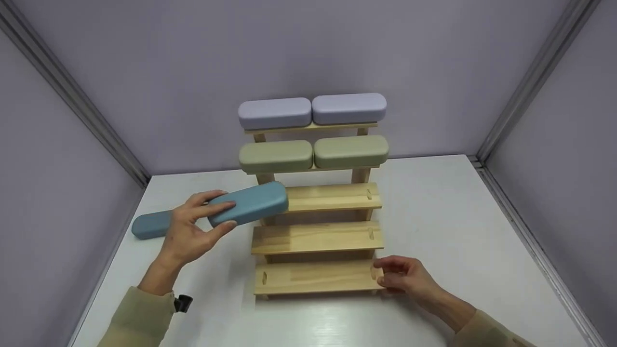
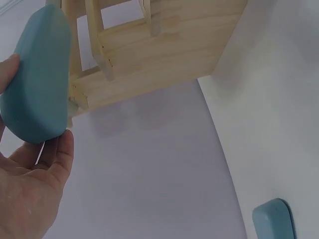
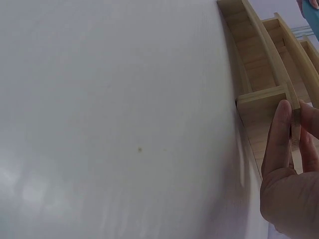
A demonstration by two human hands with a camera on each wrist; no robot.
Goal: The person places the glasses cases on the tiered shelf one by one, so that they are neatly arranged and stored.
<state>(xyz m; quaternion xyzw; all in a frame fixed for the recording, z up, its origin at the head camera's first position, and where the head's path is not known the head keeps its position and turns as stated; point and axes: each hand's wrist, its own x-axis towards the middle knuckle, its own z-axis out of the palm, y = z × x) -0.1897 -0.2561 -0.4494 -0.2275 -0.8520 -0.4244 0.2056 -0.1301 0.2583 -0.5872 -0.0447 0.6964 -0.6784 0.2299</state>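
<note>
My left hand (image 1: 185,236) holds a blue glasses case (image 1: 253,200) between thumb and fingers, tilted in the air. The case's right end overlaps the left part of the middle shelf in the head view; in the left wrist view the case (image 2: 42,74) is seen from below, beside the rack's side. On the right, my right hand (image 1: 409,278) grips the right end of the bottom shelf of a stepped wooden rack (image 1: 318,278). Its thumb and fingers lie on either side of the board edge (image 3: 294,117).
Two lavender cases (image 1: 274,113) sit on the top shelf, two green cases (image 1: 275,156) on the shelf below. Another blue case (image 1: 152,225) lies on the white table (image 1: 448,231), partly behind my left hand. Grey walls (image 1: 308,48) enclose the table.
</note>
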